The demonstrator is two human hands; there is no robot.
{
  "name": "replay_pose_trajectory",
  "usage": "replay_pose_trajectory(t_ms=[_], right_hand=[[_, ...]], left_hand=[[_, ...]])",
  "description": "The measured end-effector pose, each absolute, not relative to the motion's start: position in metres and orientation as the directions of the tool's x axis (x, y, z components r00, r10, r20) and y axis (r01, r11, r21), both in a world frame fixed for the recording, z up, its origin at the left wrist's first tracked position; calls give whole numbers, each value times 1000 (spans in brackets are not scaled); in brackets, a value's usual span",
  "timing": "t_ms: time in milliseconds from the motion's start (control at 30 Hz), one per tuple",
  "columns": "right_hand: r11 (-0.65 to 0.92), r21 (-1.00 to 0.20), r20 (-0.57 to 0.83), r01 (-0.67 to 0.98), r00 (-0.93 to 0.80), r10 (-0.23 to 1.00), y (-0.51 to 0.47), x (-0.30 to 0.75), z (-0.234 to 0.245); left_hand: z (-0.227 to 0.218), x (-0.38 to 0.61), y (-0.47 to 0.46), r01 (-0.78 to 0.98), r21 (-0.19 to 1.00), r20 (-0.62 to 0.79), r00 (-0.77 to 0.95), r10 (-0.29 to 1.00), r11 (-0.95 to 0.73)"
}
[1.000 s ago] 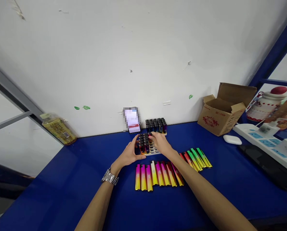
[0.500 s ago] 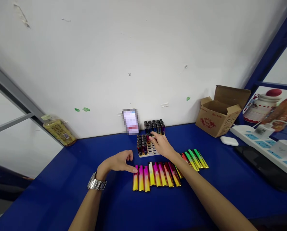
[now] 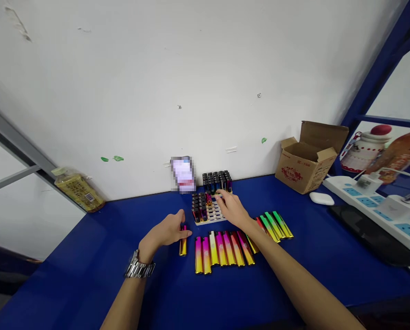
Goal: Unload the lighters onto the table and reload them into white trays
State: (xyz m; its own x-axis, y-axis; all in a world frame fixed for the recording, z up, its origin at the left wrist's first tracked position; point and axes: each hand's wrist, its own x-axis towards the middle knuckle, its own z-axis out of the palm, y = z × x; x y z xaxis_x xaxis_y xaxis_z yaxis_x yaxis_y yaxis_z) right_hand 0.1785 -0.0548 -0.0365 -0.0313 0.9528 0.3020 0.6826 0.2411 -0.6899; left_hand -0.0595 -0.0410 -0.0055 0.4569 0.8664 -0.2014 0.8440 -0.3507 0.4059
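My left hand (image 3: 168, 229) pinches the upper part of a pink-and-gold lighter (image 3: 183, 248), apart from the row. To its right, several shiny lighters (image 3: 220, 250) lie side by side on the blue table, most fading from pink to yellow. My right hand (image 3: 233, 208) is over a white holed tray (image 3: 213, 217), its fingers slightly apart and just beside an upright lighter (image 3: 208, 198). Nothing shows between those fingertips. Other lighters with black tops (image 3: 198, 206) stand in the tray's left part. My right forearm partly covers the lying row.
More upright lighters (image 3: 217, 181) stand behind the tray. A phone (image 3: 183, 174) leans on the wall. At right are an open cardboard box (image 3: 296, 172), a white case (image 3: 322, 198), a black object (image 3: 366, 233) and a power strip (image 3: 358, 197). A bottle (image 3: 79, 190) leans at left.
My left hand has taken the leftmost lighter and drawn it left, away from the row. My right fingers have come off the upright lighter, which stays in the tray. The view has shifted slightly.
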Motion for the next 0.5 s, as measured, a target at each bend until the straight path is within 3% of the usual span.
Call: replay_pose_trajectory(t_ms=[100, 233, 367, 500], right_hand=[[270, -666, 383, 696, 8, 924, -55, 178, -39], [358, -653, 545, 667, 86, 834, -59, 175, -37], [512, -606, 693, 609, 89, 715, -68, 168, -29], [693, -538, 756, 480, -89, 648, -79, 159, -18]], left_hand=[[-6, -59, -37, 803, 476, -91, 451, 888, -359], [4, -58, -35, 676, 649, 177, 311, 934, -348], [20, -52, -44, 307, 872, 323, 225, 919, -381], [23, -37, -56, 13, 932, 346, 252, 904, -361]])
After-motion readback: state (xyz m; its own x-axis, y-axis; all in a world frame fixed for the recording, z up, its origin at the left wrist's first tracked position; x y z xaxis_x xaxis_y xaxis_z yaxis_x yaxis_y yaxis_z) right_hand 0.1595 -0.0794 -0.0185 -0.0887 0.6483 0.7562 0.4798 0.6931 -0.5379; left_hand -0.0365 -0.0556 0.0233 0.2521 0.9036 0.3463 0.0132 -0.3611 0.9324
